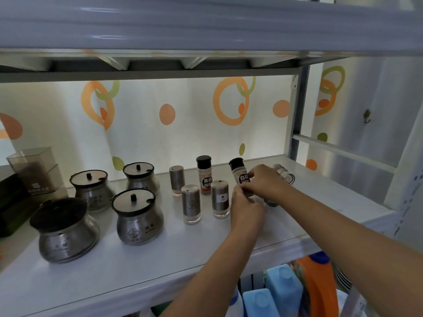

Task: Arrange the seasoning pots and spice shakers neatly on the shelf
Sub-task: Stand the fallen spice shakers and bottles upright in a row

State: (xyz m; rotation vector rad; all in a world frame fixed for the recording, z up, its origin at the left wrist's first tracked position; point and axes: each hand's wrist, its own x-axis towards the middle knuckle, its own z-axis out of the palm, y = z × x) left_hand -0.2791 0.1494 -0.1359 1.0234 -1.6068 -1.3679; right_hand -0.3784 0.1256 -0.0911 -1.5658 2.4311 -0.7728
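Gripping a small pepper bottle [240, 173] with a black cap, both hands meet toward the three o'clock side of the white shelf [160, 259]. The right hand [267, 183] curls its fingers round the bottle's body from three o'clock, and the left hand [248, 211] pinches its lower end from six o'clock. The bottle leans a little, cap toward eleven o'clock; whether its base touches the shelf I cannot tell.

At nine o'clock of it a second bottle [204, 175] stands upright. Three steel shakers stand near that one: a back shaker [177, 180] at its nine o'clock, a front shaker [191, 203] at its seven o'clock, and a labelled shaker [220, 197] at its five o'clock, just beside the left hand. A tipped shaker [283, 174] lies on its side at two o'clock of the right hand.

Four lidded steel pots [137, 217] sit in a loose group farther toward nine o'clock, well apart from the hands. Blue jugs [283, 289] and an orange jug [318, 287] stand below the shelf.
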